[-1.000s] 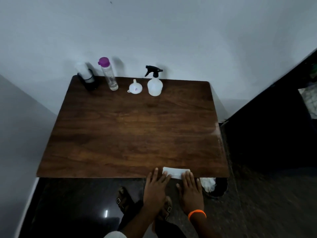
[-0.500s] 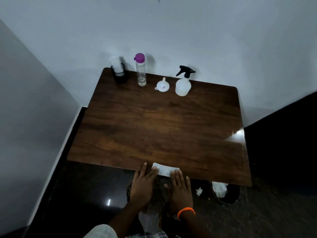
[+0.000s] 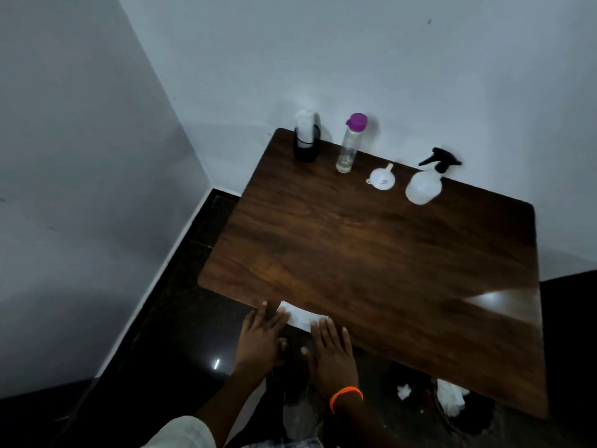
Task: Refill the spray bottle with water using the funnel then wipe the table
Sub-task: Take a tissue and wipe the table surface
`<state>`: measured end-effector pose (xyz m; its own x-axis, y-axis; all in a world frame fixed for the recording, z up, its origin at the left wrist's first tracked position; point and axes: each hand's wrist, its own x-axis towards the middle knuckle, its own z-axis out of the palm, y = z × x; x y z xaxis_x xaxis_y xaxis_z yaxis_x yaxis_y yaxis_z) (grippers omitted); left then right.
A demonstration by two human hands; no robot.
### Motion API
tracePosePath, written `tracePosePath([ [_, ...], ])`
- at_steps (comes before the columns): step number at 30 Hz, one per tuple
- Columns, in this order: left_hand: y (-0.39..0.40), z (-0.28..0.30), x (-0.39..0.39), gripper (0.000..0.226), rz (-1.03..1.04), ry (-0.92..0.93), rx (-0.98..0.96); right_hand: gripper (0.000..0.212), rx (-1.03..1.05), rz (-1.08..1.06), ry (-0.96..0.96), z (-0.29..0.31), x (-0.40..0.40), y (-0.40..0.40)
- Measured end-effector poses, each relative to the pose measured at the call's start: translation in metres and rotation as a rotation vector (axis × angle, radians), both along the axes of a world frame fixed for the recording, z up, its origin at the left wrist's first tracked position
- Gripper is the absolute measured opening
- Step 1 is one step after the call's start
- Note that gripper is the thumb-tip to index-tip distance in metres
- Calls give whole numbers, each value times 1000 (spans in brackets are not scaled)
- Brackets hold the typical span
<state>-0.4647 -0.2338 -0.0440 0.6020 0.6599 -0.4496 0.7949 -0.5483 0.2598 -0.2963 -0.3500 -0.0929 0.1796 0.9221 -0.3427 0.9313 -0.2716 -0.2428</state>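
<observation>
Left hand [image 3: 261,337], right hand [image 3: 332,349]: fingers flat, pressing white cloth [image 3: 302,315] at table [image 3: 371,253] near edge

Both arms reach forward from the bottom of the view, side by side and nearly parallel. The left hand [image 3: 260,339] lies palm down, fingers straight and slightly fanned, their tips pointing away from the body; the thumb sticks out toward the other hand. The right hand [image 3: 332,350] mirrors it — flat, palm down, fingers extended and close together, thumb angled inward so the two thumbs nearly meet. Neither hand curls round anything. The right wrist wears an orange band [image 3: 346,395]. The left forearm is bare up to a pale sleeve [image 3: 181,433] near the elbow — the right forearm is bare as far as it shows.
</observation>
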Motion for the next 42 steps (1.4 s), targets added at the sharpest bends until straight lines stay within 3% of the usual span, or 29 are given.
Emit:
tracePosePath([
  [9,41,10,-59,66,194,-24,41,59,-5,195,1,3,-45,68],
  [20,83,-1,-119,65,375,-4,44,61,-42,326,-1,4,-95,140],
  [31,131,-16,-130,62,451,35,88,58,-28,294,7,5,-109,202],
  [42,147,-16,-57,55,260,-14,69,52,-38,74,-52,3,-46,194],
])
